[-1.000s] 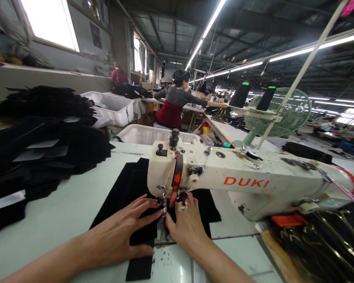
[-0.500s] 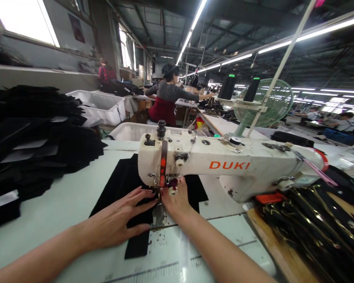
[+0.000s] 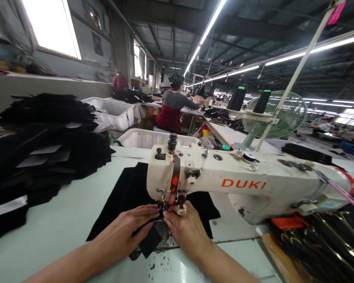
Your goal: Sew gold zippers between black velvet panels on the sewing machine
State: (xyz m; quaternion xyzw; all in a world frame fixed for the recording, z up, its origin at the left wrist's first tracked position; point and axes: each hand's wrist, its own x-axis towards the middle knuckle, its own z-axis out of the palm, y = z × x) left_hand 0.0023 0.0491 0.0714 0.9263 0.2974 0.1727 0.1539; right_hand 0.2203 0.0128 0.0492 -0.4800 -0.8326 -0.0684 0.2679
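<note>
A white sewing machine (image 3: 200, 179) stands on the pale green table, its presser foot low over black fabric (image 3: 118, 200). My left hand (image 3: 128, 228) is at the left of the needle area, fingertips and thumb drawn together on the fabric. Close against the right of the foot, my right hand (image 3: 185, 226) has its fingers curled and pressed on the cloth, partly behind a maroon knob. A small dark fabric flap (image 3: 150, 240) sticks out toward me below the hands. The needle tip is hidden.
Stacked black cut pieces (image 3: 56, 153) fill the left side. Behind the machine stands a white bin (image 3: 156, 137). Dark pieces with gold-coloured trim (image 3: 324, 239) lie at the right. Thread cones (image 3: 236, 99) and a green fan (image 3: 289, 110) rise behind; a co-worker (image 3: 174, 104) sits farther back.
My left hand has gone from spread flat to thumb and fingers together. The front fabric strip has shifted and turned, and less of it shows. The camera view has tilted up and left.
</note>
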